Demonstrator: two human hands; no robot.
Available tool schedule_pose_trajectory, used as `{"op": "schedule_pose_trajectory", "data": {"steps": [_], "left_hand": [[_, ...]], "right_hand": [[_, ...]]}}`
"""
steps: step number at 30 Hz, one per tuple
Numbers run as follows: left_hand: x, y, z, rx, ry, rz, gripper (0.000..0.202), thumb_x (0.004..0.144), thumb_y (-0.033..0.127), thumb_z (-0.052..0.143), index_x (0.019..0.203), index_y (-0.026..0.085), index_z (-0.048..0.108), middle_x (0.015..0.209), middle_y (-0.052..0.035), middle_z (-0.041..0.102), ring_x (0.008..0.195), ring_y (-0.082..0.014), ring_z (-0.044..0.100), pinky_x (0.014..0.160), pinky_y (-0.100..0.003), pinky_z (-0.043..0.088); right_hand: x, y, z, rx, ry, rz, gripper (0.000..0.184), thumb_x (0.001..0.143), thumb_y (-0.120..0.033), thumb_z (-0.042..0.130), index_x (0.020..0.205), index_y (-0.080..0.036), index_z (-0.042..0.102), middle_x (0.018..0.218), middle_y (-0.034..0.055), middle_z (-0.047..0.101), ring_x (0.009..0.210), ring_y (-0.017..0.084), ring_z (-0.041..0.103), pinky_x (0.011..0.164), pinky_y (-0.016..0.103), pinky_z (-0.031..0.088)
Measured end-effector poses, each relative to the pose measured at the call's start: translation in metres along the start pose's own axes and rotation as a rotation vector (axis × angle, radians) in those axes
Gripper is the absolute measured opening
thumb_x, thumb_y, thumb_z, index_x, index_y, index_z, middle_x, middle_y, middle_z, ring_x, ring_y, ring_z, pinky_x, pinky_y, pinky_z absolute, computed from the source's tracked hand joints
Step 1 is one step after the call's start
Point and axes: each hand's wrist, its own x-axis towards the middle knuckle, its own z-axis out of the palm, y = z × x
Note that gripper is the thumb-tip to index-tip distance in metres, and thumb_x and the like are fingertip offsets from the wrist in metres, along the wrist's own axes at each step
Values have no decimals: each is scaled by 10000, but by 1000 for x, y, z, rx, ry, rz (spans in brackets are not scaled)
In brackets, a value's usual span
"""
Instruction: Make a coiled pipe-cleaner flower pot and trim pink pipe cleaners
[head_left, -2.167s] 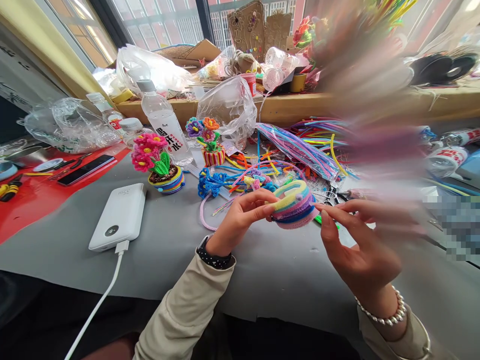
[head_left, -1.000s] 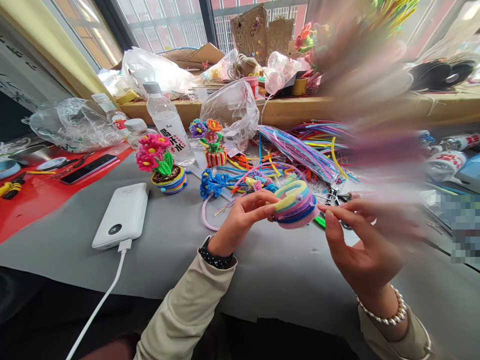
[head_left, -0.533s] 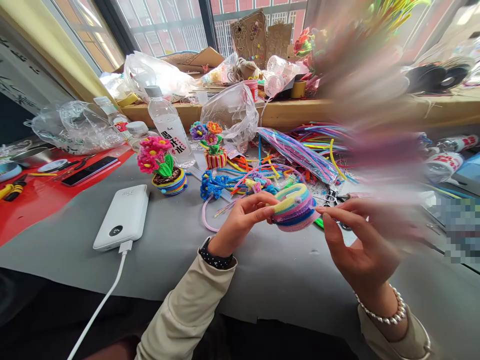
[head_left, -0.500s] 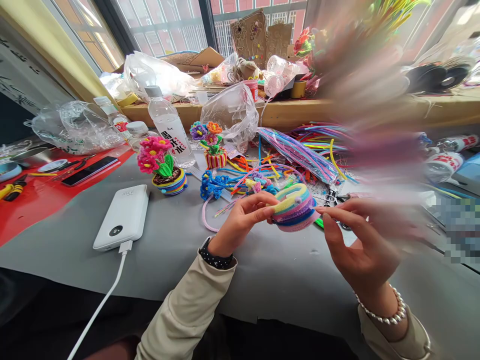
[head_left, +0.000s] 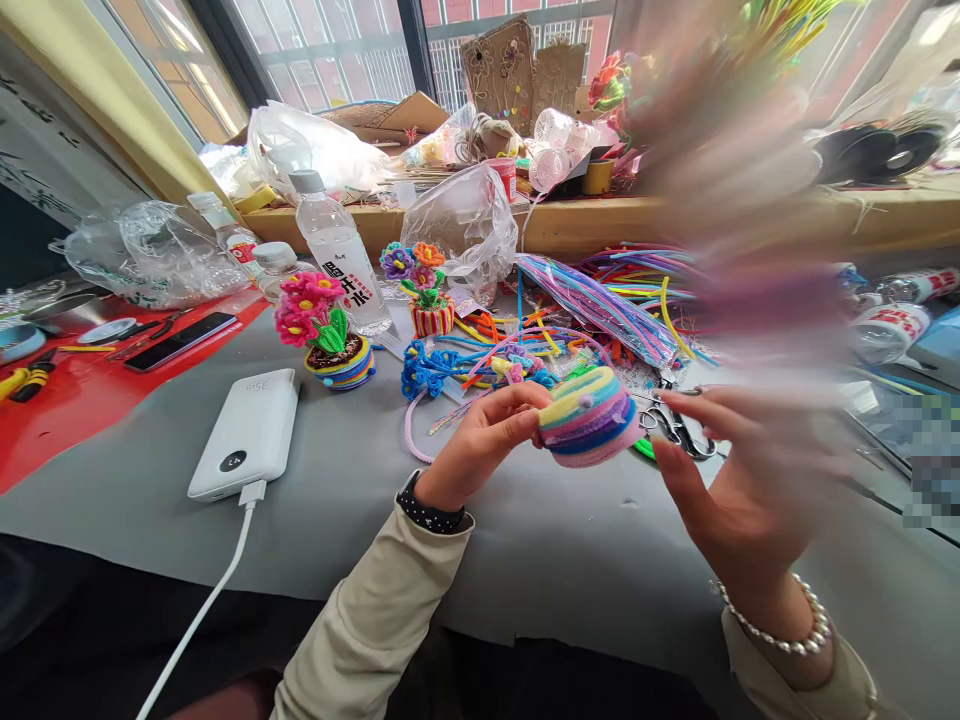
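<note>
My left hand (head_left: pixel 491 440) pinches the left side of a small round pot wrapped in pipe cleaners (head_left: pixel 589 425), striped yellow, pink, purple and blue, holding it tilted above the grey table. To its right, my right hand (head_left: pixel 739 490) is apart from the pot, thumb and forefinger spread with nothing between them; a blurred smear hides part of its far side. Scissors (head_left: pixel 686 435) lie just behind, between the pot and that hand. Beyond the pot are blue pipe-cleaner flowers (head_left: pixel 424 370) and loose pipe cleaners (head_left: pixel 487 345).
A pink flower pot (head_left: pixel 337 365) and a smaller striped one (head_left: pixel 433 315) stand farther back near a water bottle (head_left: pixel 341 250). A white power bank (head_left: pixel 244 435) with a cable lies at left. Bagged pipe cleaners (head_left: pixel 600 305) lie below the windowsill (head_left: pixel 600 228).
My right hand has let go of the pot's right side and moved right, its fingers opening. In my left hand the pot has tipped slightly.
</note>
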Motion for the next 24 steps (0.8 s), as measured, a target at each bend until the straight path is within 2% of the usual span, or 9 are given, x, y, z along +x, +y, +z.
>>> {"op": "schedule_pose_trajectory", "data": {"steps": [2,4,6,8,13,17,20,24], "left_hand": [[-1,1,-1,-54,-75,-10,181,735,333,571,723,152,565,752,-17,452,632,-91,418,590,-225,343],[-1,2,-2,-81,-165,-16,187,738,332,566,711,148,555,752,-19,434,622,-88,402,572,-221,322],[-1,4,-2,-85,-224,-18,178,742,322,563,715,146,555,762,-22,423,635,-90,397,579,-221,313],[-2,5,-2,-87,-248,-19,166,747,313,557,722,148,558,774,-23,418,652,-93,393,592,-220,309],[-2,6,-2,-65,-261,-53,176,744,325,559,715,151,568,807,-37,449,687,-107,418,617,-228,325],[-1,4,-2,10,-181,-64,186,785,331,503,811,177,604,1062,-63,470,794,-130,465,656,-241,357],[0,2,-3,192,-115,11,293,806,405,452,962,206,601,1175,-70,458,955,-183,458,745,-268,370],[2,2,0,482,-18,113,379,780,456,477,1074,233,564,1184,-56,497,1063,-206,431,814,-272,362]], "right_hand": [[5,2,-5,74,-94,25,507,641,-360,668,1119,-251,537,1003,77,502,919,210,497,769,376,439],[11,3,-9,145,-253,11,661,604,-478,663,1191,-245,468,1144,105,436,1064,263,436,864,439,406],[15,1,-12,161,-393,-50,733,571,-528,664,1208,-245,438,1237,114,368,1148,291,372,927,481,358],[17,-2,-13,125,-469,-115,720,567,-509,673,1196,-249,439,1272,109,336,1179,293,340,945,490,339],[17,-12,-10,59,-493,-161,460,613,-348,659,1040,-249,518,1288,78,334,1186,270,327,937,463,328],[19,-13,-9,4,-448,-171,438,596,-316,670,1004,-241,530,1258,78,366,1159,267,347,931,449,324],[21,-11,-9,-71,-411,-180,414,611,-325,661,996,-239,534,1243,78,375,1137,260,364,928,437,333],[18,-4,-7,-169,-449,-184,372,621,-299,648,971,-230,542,1275,72,338,1160,267,328,951,435,315]]}}
